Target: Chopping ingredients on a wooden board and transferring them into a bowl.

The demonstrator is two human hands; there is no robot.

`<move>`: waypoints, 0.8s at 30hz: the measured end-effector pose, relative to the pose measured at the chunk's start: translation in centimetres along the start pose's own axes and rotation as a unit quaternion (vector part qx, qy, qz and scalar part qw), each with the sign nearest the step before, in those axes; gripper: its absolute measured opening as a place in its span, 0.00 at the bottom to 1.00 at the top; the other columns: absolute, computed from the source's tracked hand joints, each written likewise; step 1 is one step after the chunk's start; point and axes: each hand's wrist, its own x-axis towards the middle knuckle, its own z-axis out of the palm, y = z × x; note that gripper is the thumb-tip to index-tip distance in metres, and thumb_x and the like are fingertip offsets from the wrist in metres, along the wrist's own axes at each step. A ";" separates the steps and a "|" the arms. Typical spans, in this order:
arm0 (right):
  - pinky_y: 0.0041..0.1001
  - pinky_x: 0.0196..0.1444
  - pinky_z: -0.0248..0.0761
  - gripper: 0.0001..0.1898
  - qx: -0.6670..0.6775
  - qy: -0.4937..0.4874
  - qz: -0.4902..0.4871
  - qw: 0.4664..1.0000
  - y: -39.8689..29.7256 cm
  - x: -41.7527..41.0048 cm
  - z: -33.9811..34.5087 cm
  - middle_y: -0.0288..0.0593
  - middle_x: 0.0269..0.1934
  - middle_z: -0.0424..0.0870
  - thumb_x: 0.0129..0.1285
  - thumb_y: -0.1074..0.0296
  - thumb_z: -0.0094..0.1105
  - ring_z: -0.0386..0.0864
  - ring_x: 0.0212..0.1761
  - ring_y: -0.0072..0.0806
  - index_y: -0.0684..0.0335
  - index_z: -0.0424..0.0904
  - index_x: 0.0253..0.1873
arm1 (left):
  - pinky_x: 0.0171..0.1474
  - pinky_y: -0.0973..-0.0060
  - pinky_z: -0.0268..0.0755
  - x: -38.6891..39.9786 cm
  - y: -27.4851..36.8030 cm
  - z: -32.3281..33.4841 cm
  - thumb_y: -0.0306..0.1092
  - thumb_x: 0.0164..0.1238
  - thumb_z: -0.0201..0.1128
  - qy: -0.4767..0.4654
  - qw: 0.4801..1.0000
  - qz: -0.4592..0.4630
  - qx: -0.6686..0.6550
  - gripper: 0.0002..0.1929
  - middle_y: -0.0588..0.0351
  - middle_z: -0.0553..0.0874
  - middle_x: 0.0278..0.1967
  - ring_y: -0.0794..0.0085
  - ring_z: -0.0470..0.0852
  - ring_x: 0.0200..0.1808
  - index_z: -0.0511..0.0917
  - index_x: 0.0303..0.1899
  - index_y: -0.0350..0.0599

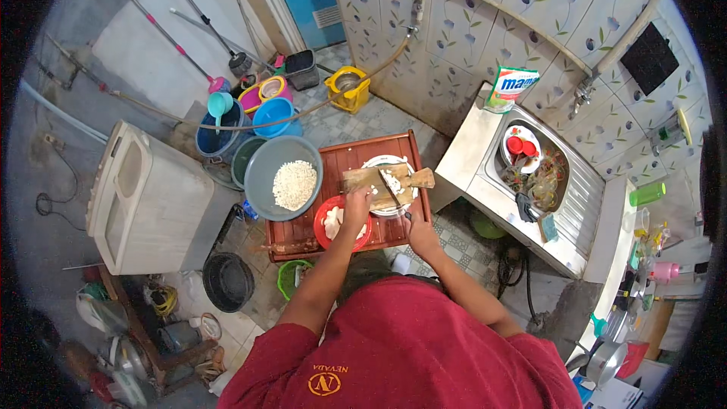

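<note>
My right hand (423, 236) grips the dark handle of a kitchen knife (392, 188), whose blade lies slantwise over a wooden cutting board (356, 178). Small chopped white food pieces (393, 180) lie beside the blade on the board. My left hand (359, 203) is at the board's near left part, its fingertips beside a small white piece; what they grip is unclear. Under the board is a white basin (383, 159), mostly covered. A red bowl (319, 233) with larger white pieces (334, 221) sits partly beneath my left forearm. To its left, a large grey basin (257, 182) contains many small white pieces (295, 184).
These rest on a low reddish wooden table (341, 150). At right, a counter's steel sink (488, 166) holds dishes, with a detergent pouch (509, 90) behind. A washing machine (153, 199) stands left. Buckets (278, 116) and a hose (318, 105) lie beyond the table.
</note>
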 end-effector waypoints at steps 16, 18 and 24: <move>0.48 0.43 0.68 0.18 0.031 0.009 -0.060 0.998 -3.5 -0.3 -0.8 0.67 0.39 0.75 0.65 0.58 0.44 0.75 0.40 0.60 0.73 0.70 0.42 | 0.36 0.63 0.71 0.1 -0.9 0.5 0.23 0.52 0.55 0.008 0.999 0.019 0.030 0.04 0.42 0.79 0.27 0.50 0.78 0.31 0.78 0.25 0.35; 0.48 0.44 0.68 0.19 0.043 -0.046 -0.021 0.998 -3.9 -0.4 -0.8 0.67 0.39 0.75 0.66 0.57 0.44 0.75 0.41 0.60 0.73 0.70 0.41 | 0.35 0.63 0.71 0.0 -1.0 0.6 0.22 0.52 0.55 0.012 0.999 0.017 0.032 0.03 0.42 0.79 0.26 0.50 0.78 0.31 0.78 0.25 0.35; 0.48 0.46 0.68 0.20 0.034 -0.088 0.025 0.995 -3.7 -0.1 -0.1 0.67 0.39 0.76 0.66 0.55 0.42 0.75 0.42 0.58 0.72 0.71 0.41 | 0.36 0.63 0.71 -0.1 -0.9 0.6 0.21 0.52 0.56 0.025 0.999 0.032 0.014 0.03 0.42 0.78 0.27 0.50 0.78 0.32 0.77 0.26 0.34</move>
